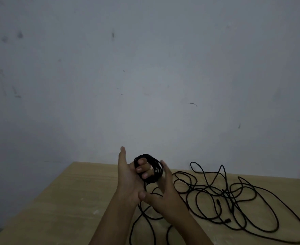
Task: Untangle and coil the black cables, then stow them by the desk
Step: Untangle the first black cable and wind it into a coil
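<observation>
Black cord is wound into a small coil [150, 167] around the curled fingers [144, 169] of the left hand [130, 181], held above the desk [71, 200]. The right hand [163, 190], half open, steadies the coil's near side. Coiling looks underway; next, feeding in slack from the loose tangle [234, 200] right of the hands. No container is visible.
</observation>
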